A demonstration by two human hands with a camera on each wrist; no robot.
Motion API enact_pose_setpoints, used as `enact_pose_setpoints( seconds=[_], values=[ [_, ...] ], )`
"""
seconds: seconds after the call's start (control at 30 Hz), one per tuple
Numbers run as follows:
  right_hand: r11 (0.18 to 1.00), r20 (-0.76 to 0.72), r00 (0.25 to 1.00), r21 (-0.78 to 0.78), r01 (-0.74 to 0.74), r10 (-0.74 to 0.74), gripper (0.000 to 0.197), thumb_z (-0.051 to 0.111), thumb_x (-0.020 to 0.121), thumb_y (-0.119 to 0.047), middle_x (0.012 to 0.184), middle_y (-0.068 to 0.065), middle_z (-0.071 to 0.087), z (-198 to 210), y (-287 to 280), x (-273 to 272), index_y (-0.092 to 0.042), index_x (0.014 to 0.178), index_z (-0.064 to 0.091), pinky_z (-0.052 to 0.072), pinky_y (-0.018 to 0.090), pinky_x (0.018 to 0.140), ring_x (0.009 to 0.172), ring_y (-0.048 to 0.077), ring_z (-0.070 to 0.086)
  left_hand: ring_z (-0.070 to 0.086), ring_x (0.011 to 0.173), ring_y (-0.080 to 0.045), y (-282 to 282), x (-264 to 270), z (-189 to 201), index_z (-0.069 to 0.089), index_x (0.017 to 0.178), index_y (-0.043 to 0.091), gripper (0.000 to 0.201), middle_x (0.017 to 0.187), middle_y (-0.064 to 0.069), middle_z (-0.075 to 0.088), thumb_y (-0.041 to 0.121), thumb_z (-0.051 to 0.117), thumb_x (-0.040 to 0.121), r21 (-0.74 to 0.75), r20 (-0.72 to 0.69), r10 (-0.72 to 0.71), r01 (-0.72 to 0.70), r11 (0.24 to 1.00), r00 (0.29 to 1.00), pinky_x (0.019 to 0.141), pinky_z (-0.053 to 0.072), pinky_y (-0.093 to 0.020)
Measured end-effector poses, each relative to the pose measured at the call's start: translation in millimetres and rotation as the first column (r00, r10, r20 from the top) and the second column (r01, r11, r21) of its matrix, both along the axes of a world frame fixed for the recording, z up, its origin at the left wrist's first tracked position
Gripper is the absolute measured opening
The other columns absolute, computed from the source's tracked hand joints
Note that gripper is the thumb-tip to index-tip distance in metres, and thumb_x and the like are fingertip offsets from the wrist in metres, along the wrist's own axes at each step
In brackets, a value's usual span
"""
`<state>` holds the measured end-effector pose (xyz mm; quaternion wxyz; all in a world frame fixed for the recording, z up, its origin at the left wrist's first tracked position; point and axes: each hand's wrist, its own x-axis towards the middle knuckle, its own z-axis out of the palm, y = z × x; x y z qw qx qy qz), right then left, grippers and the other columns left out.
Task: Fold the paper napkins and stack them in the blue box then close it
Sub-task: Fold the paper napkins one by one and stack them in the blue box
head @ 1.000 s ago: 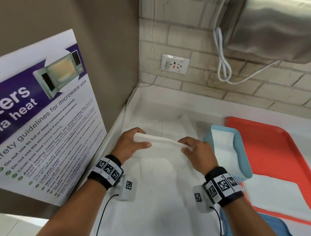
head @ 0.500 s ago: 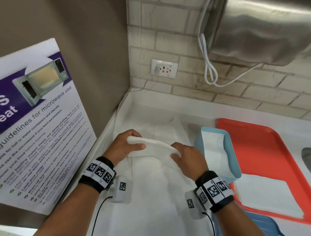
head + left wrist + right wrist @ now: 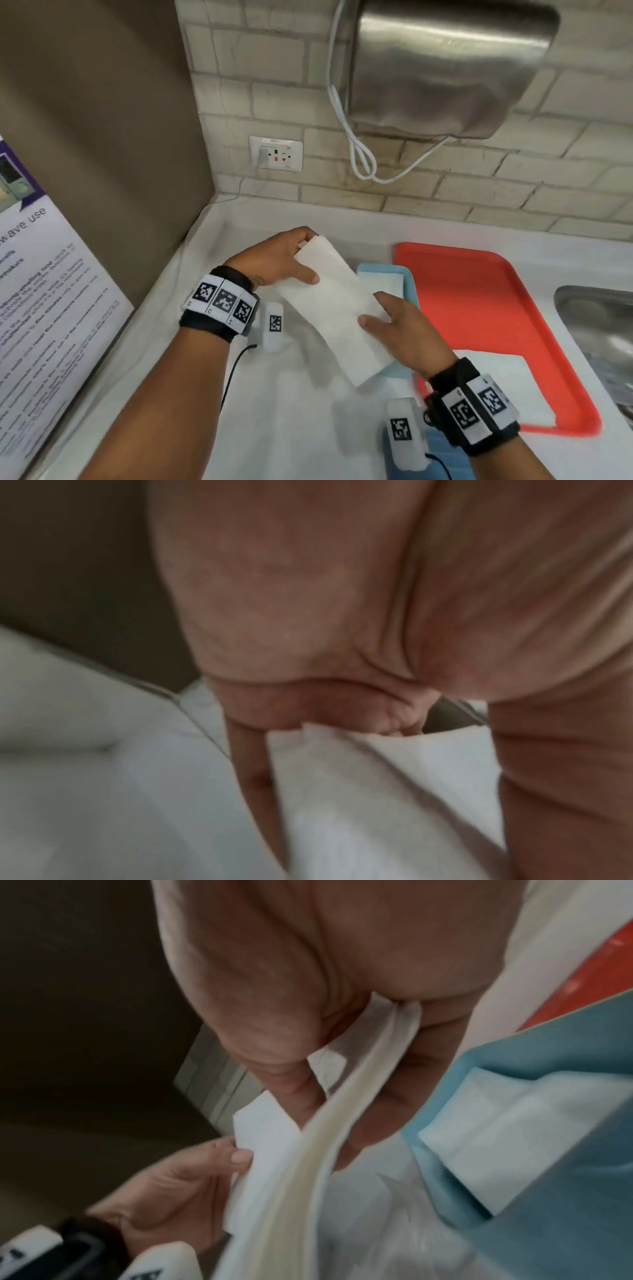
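Both hands hold one folded white napkin (image 3: 337,308) in the air, tilted, just left of the blue box (image 3: 409,291). My left hand (image 3: 277,260) grips its far upper end, thumb on top. My right hand (image 3: 400,329) pinches its near right edge, thumb on top. In the left wrist view the napkin (image 3: 377,791) runs down from between thumb and fingers. The right wrist view shows the folded layers (image 3: 329,1134) pinched, with the blue box (image 3: 548,1150) below holding folded napkins (image 3: 514,1139). The box is open and partly hidden by the napkin.
An orange tray (image 3: 479,301) lies right of the box with a flat napkin (image 3: 507,387) on its near part. A blue lid (image 3: 442,455) lies under my right wrist. More white paper (image 3: 294,411) covers the counter. A steel sink (image 3: 603,329) sits far right, a poster (image 3: 44,308) left.
The napkin was lifted off the counter and swung from lying crosswise to slanting toward the blue box. Both hands moved right and up with it.
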<state>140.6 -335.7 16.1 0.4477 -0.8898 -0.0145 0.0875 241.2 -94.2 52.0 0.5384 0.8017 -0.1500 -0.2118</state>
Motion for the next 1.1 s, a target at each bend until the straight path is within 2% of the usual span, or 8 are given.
enact_pose_setpoints(
  seconds=[0.13, 0.27, 0.5, 0.6, 0.73, 0.87, 0.93, 1.1],
  values=[
    [0.990, -0.090, 0.995, 0.133, 0.043, -0.031, 0.012, 0.067, 0.096, -0.019, 0.101, -0.003, 0.077, -3, -26, -17, -0.018, 0.107, 0.067, 0.057, 0.041, 0.087, 0.092, 0.017, 0.073, 0.068, 0.086, -0.021, -43, 4, -9, 0.058, 0.114, 0.012, 0.037, 0.105, -0.011, 0.071, -0.009, 0.073, 0.086, 0.008, 0.036, 0.004, -0.005, 1.000, 0.999, 0.074, 0.057, -0.032],
    [0.987, -0.089, 0.989, 0.099, 0.124, -0.116, 0.018, 0.068, 0.091, -0.026, 0.101, -0.005, 0.075, -22, -38, -27, -0.021, 0.108, 0.066, 0.056, 0.047, 0.089, 0.094, 0.014, 0.071, 0.065, 0.091, -0.023, -90, 17, -18, 0.059, 0.114, 0.024, 0.041, 0.101, -0.003, 0.067, 0.001, 0.075, 0.085, 0.229, 0.171, -0.058, 0.017, 0.973, 0.984, 0.081, 0.054, -0.035],
    [0.946, -0.115, 0.955, 0.151, 0.288, -0.272, 0.028, 0.076, 0.087, -0.019, 0.108, -0.003, 0.073, -38, -47, -5, -0.021, 0.110, 0.061, 0.055, 0.048, 0.091, 0.100, 0.019, 0.070, 0.064, 0.102, -0.024, -144, 36, -37, 0.057, 0.124, 0.026, 0.043, 0.115, -0.002, 0.067, 0.008, 0.071, 0.089, 0.364, 0.404, 0.045, -0.206, 0.908, 0.914, 0.089, 0.055, -0.038],
    [0.946, -0.115, 0.941, 0.022, 0.322, -0.318, 0.047, 0.076, 0.087, -0.020, 0.111, -0.005, 0.068, -40, -43, 2, -0.017, 0.126, 0.050, 0.051, 0.033, 0.084, 0.101, 0.021, 0.065, 0.064, 0.100, -0.026, -156, 40, -50, 0.057, 0.122, 0.019, 0.037, 0.112, -0.007, 0.069, 0.004, 0.069, 0.090, 0.338, 0.443, 0.063, -0.231, 0.912, 0.895, 0.085, 0.053, -0.036],
    [0.946, -0.030, 0.963, -0.196, 0.259, -0.269, 0.072, 0.071, 0.089, -0.018, 0.111, 0.006, 0.067, -38, -37, -1, -0.022, 0.147, 0.028, 0.045, 0.031, 0.077, 0.100, 0.028, 0.064, 0.064, 0.096, -0.031, -163, 44, -64, 0.054, 0.117, 0.016, 0.032, 0.109, -0.012, 0.068, 0.003, 0.066, 0.091, 0.451, 0.416, -0.061, -0.148, 0.880, 0.907, 0.082, 0.053, -0.039],
    [0.918, -0.057, 0.963, -0.321, 0.233, -0.264, 0.044, 0.067, 0.092, -0.020, 0.101, 0.005, 0.067, -36, -42, -1, -0.022, 0.130, 0.047, 0.041, 0.030, 0.073, 0.094, 0.025, 0.064, 0.062, 0.093, -0.032, -166, 50, -70, 0.052, 0.098, 0.020, 0.025, 0.103, -0.009, 0.066, 0.003, 0.068, 0.089, 0.490, 0.404, -0.118, -0.105, 0.865, 0.907, 0.074, 0.047, -0.034],
    [0.886, -0.062, 0.973, -0.429, 0.175, -0.222, 0.031, 0.065, 0.095, -0.023, 0.111, 0.004, 0.067, -32, -43, -1, -0.021, 0.124, 0.056, 0.036, 0.026, 0.073, 0.102, 0.023, 0.063, 0.063, 0.093, -0.030, -169, 52, -72, 0.055, 0.090, 0.021, 0.024, 0.099, -0.005, 0.066, 0.002, 0.069, 0.088, 0.512, 0.399, -0.149, -0.086, 0.854, 0.905, 0.072, 0.041, -0.029],
    [0.818, -0.155, 0.983, -0.576, -0.005, -0.103, 0.033, 0.062, 0.097, -0.031, 0.122, 0.005, 0.067, -29, -39, 4, -0.015, 0.126, 0.063, 0.047, 0.029, 0.091, 0.112, 0.023, 0.061, 0.065, 0.098, -0.027, -172, 51, -81, 0.069, 0.097, 0.013, 0.015, 0.107, -0.005, 0.072, 0.000, 0.066, 0.090, 0.611, 0.392, -0.254, -0.043, 0.790, 0.884, 0.075, 0.040, -0.026]
  ],
)
